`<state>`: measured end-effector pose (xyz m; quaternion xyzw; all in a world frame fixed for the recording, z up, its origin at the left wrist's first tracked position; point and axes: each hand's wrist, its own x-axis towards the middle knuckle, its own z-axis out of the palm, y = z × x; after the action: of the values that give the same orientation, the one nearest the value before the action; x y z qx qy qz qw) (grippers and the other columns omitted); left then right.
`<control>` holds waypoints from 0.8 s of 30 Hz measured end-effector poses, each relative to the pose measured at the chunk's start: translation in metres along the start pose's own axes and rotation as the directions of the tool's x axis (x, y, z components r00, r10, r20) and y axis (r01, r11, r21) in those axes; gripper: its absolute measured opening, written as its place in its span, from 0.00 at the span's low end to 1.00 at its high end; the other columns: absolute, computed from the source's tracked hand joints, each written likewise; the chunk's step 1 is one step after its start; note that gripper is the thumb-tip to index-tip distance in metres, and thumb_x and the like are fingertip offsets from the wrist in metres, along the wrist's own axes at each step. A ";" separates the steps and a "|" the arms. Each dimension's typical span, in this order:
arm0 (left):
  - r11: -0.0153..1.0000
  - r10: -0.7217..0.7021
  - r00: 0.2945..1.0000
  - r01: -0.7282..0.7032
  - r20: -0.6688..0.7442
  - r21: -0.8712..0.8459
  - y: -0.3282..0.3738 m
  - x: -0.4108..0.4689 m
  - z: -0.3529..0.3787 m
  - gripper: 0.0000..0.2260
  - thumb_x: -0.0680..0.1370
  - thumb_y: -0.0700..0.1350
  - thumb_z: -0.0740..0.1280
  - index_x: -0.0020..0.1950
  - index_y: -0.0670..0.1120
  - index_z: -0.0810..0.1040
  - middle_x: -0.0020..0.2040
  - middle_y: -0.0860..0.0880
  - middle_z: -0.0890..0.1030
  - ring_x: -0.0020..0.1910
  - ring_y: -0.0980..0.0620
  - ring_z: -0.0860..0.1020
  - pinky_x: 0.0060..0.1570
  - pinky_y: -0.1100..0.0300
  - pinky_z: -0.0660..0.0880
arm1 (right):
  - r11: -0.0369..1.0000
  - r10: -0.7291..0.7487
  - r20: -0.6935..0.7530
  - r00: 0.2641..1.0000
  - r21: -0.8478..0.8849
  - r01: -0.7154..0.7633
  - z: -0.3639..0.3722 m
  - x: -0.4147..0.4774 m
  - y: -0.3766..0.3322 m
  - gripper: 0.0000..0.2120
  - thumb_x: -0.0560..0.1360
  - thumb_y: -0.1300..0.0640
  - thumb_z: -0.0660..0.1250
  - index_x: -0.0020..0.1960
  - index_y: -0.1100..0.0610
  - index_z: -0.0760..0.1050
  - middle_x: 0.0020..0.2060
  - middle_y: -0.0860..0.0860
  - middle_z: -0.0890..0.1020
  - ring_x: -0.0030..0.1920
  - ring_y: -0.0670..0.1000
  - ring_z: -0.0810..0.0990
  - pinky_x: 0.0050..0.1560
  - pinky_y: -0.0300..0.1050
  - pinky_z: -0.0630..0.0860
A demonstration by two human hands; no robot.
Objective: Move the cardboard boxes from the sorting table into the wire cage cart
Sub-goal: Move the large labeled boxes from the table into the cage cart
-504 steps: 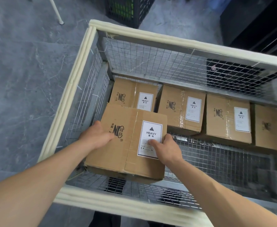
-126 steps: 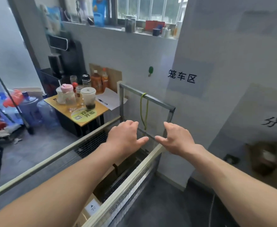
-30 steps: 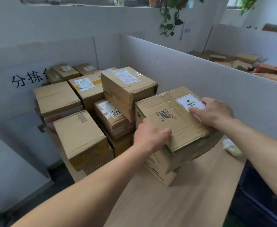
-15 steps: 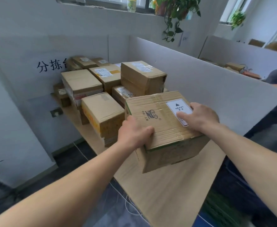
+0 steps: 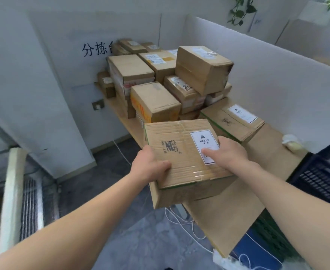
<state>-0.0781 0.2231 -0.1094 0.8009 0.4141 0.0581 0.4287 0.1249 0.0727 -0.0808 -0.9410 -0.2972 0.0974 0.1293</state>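
The cardboard box [image 5: 179, 152] is held at the near left edge of the sorting table [image 5: 269, 152], part of it out over the grey floor. Whether its underside touches the tabletop cannot be told. It is plain brown corrugated board, creased in ridges across the top, with clear tape along the centre seam, a dark printed logo on the left flap and a thin green line along the edges. A white label [image 5: 204, 146] on the right flap reads HEAVY under a black triangle.

The hands are apart, both clamped on the box. The left hand [image 5: 148, 168] grips the near left corner, thumb on top. The right hand [image 5: 230, 152] grips the right side, thumb across the label.

A second box [image 5: 232, 121] with the same label lies on the table just behind it, in front of a stack of mixed boxes [image 5: 160, 78]. The wire cage cart [image 5: 12, 191] stands at the far left — only its padded rim and some mesh show.
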 end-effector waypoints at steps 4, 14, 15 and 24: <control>0.998 -0.062 0.998 0.062 -0.011 -0.005 -0.022 0.003 0.014 0.24 0.68 0.51 0.73 0.63 0.47 0.76 0.55 0.50 0.79 0.52 0.50 0.78 0.46 0.59 0.73 | 1.000 -0.004 0.072 0.997 0.020 0.003 0.030 0.005 0.005 0.19 0.68 0.35 0.70 0.49 0.48 0.73 0.44 0.44 0.80 0.46 0.50 0.78 0.39 0.47 0.71; 0.977 -0.211 0.976 0.209 -0.058 -0.029 -0.042 0.013 0.035 0.24 0.70 0.49 0.76 0.61 0.47 0.72 0.59 0.48 0.78 0.57 0.47 0.77 0.52 0.57 0.73 | 0.980 -0.040 0.235 0.971 0.200 -0.008 0.072 0.036 0.025 0.25 0.65 0.36 0.75 0.53 0.50 0.74 0.50 0.45 0.82 0.53 0.51 0.79 0.54 0.52 0.77; 0.976 -0.217 0.974 0.215 -0.065 -0.036 -0.043 0.013 0.036 0.23 0.70 0.49 0.76 0.60 0.48 0.72 0.59 0.49 0.78 0.58 0.47 0.77 0.54 0.56 0.74 | 0.976 -0.038 0.255 0.966 0.218 -0.019 0.072 0.040 0.027 0.26 0.65 0.36 0.76 0.55 0.50 0.74 0.51 0.45 0.82 0.53 0.51 0.79 0.56 0.53 0.77; 0.908 -0.419 0.892 0.411 -0.167 -0.080 -0.056 0.001 0.037 0.24 0.67 0.59 0.76 0.54 0.48 0.72 0.49 0.52 0.79 0.49 0.50 0.78 0.44 0.55 0.74 | 0.982 -0.178 0.361 0.916 0.125 0.141 0.084 0.047 0.014 0.35 0.66 0.28 0.70 0.57 0.51 0.61 0.53 0.47 0.77 0.55 0.56 0.78 0.47 0.51 0.72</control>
<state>-0.0950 0.2159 -0.1738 0.6760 0.6113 0.0465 0.4088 0.1485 0.1044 -0.1698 -0.8710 -0.3869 0.2763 0.1237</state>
